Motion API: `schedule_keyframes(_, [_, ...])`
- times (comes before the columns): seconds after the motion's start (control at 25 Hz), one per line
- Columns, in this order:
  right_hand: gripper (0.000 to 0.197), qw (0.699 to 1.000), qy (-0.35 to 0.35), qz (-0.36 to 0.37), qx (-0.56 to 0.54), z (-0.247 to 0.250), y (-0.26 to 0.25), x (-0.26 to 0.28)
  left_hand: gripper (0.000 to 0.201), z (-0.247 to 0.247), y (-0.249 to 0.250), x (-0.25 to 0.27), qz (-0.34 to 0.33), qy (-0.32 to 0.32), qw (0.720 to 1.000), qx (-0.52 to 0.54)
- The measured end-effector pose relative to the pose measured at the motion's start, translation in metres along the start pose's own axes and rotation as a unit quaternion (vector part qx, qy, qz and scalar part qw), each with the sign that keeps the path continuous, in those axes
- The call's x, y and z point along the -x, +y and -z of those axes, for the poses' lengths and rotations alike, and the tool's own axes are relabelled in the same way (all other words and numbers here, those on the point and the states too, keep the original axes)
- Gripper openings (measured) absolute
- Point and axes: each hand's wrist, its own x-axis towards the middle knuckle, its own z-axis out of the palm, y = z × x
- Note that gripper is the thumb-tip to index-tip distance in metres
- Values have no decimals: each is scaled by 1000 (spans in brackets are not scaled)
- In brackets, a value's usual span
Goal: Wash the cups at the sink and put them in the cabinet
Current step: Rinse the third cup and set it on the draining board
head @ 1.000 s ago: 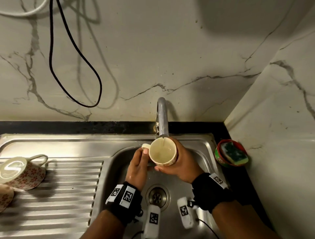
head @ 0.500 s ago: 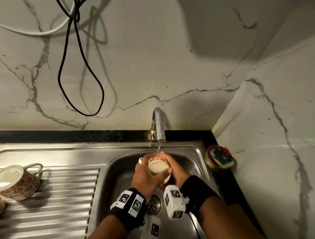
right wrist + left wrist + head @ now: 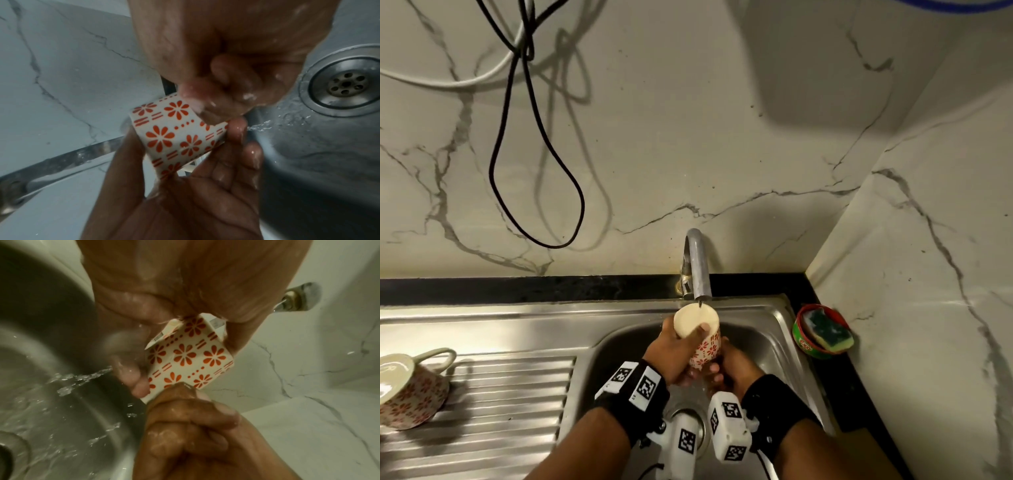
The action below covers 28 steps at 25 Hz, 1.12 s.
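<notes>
A cream cup with red flowers (image 3: 705, 349) is held base-up over the sink (image 3: 763, 342), right under the tap (image 3: 698, 267), and a thin stream falls on its base. My left hand (image 3: 671, 349) grips its side, thumb across the base. My right hand (image 3: 729, 366) is lower, fingers curled at the cup's rim. In the left wrist view the left hand (image 3: 164, 288) wraps the cup (image 3: 185, 356), with the right hand (image 3: 185, 426) below. The right wrist view shows the cup (image 3: 164, 138) between the right hand (image 3: 226, 65) and the left hand (image 3: 205, 194).
A second flowered cup (image 3: 410, 390) lies tilted on the ribbed drainboard at the left. A red tub with a green sponge (image 3: 823, 330) stands on the black counter right of the sink. Water runs toward the drain (image 3: 346, 84). Cables (image 3: 534, 154) hang on the marble wall.
The cup went from mouth-up, filling under the tap, to base-up. Both hands shifted their hold, and the cup now sits closer to the spout.
</notes>
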Motion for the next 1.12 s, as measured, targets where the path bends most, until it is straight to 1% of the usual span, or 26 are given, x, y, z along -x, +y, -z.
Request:
schedule_keyframes(0.12, [69, 1000, -22, -18, -6, 2, -2, -18, 77, -7, -1, -3, -22, 12, 999, -24])
schedule_keyframes(0.16, [69, 999, -24, -21, -1, 1, -3, -24, 81, -9, -2, -5, -39, 29, 998, -41])
schedule_keyframes(0.24, [69, 999, -43, -30, 4, -2, -6, -32, 87, -10, -4, -6, -52, 71, 992, -86])
schedule_keyframes(0.28, [66, 998, -57, -28, 1, -6, -6, -32, 87, -9, -1, -2, -43, 94, 987, -119])
schedule_keyframes(0.36, [59, 997, -74, -28, -2, -14, -3, -34, 86, -10, 6, 7, -34, 140, 968, -204])
schedule_keyframes(0.44, [52, 994, -100, -30, -27, -19, 2, -35, 86, -14, 13, 18, -34, 158, 952, -260])
schedule_keyframes(0.52, [49, 991, -118, -24, -63, -20, 5, -32, 86, -20, 13, 28, -52, 165, 942, -289])
schedule_keyframes(0.6, [52, 987, -131, -17, -95, -17, 6, -31, 87, -23, 11, 34, -81, 168, 941, -283])
schedule_keyframes(0.68, [55, 984, -142, -5, -108, -16, 7, -31, 87, -22, 6, 35, -108, 172, 946, -251])
schedule_keyframes(0.8, [60, 984, -139, 14, -108, -12, 6, -31, 87, -22, 2, 34, -121, 179, 952, -218])
schedule_keyframes(0.96, [66, 987, -122, 13, -106, -3, 2, -33, 92, -25, -4, 32, -97, 189, 957, -196])
schedule_keyframes(1.12, [61, 985, -121, 4, -122, 5, 1, -32, 95, -26, -10, 26, -71, 173, 962, -201])
